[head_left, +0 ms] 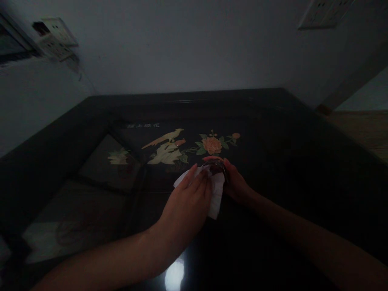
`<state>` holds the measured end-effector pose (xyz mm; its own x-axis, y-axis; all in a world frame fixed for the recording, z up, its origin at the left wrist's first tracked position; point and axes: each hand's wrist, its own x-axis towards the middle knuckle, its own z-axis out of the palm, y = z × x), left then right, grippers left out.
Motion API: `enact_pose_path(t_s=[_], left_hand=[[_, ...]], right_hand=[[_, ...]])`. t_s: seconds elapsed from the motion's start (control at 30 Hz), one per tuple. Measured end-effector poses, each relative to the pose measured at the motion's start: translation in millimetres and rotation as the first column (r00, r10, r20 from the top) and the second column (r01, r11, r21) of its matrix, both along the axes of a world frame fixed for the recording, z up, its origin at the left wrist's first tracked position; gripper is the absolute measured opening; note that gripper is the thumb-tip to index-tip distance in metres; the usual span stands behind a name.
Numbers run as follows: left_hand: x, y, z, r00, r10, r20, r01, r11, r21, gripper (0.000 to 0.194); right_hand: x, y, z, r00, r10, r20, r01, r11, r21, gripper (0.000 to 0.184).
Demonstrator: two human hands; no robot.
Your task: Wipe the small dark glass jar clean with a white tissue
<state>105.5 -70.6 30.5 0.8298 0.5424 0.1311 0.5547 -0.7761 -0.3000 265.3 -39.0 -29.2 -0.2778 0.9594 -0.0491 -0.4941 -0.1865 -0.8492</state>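
In the head view, my left hand (pixel 190 198) is closed on a white tissue (pixel 216 198), with the fingers pressing it against a small dark object. That object (pixel 216 164) is rounded and shiny with a thin curved rim; its exact kind is too dim to make out. My right hand (pixel 238 182) grips it from the right side, fingers curled around the far edge. Both hands meet above the glossy black tabletop (pixel 260 121), near the inlaid orange flower. The palm side of my left hand is hidden, and the tissue covers part of the dark object.
The tabletop carries an inlaid bird (pixel 166 138), a flower (pixel 212 144) and small writing (pixel 143 125). A pale wall (pixel 188 48) rises behind it. Power sockets (pixel 56 38) are at upper left and another socket panel (pixel 324 12) is at upper right. The room is dark.
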Motion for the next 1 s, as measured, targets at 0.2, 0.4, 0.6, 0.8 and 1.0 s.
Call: enact_pose_path(t_s=[0.2,0.4,0.6,0.8,1.0], left_hand=[[7,-2,-2.1,0.998,-0.012,0.057,0.026,0.969,-0.246,0.039],[11,4,8.0,0.958,0.186,0.218,0.009,0.740,-0.673,0.033],[12,4,14.8,0.958,0.196,0.208,0.003,0.721,-0.693,0.025],[5,1,-1.5,0.987,0.000,0.163,0.057,0.936,-0.347,0.027],[6,-5,-4.3,0.997,0.023,0.078,-0.016,0.996,-0.093,0.032]], right_hand=[[-1,-3,-1.3,0.997,-0.016,0.078,0.010,0.997,0.079,0.046],[-1,-1,1.6,0.998,-0.052,0.023,0.051,0.998,0.030,0.044],[-2,0,0.7,0.998,-0.056,-0.006,0.055,0.998,-0.007,0.047],[-3,0,0.1,0.998,-0.066,0.020,0.066,0.998,0.003,0.044],[-1,1,0.9,0.999,-0.037,0.012,0.037,0.999,-0.016,0.045]])
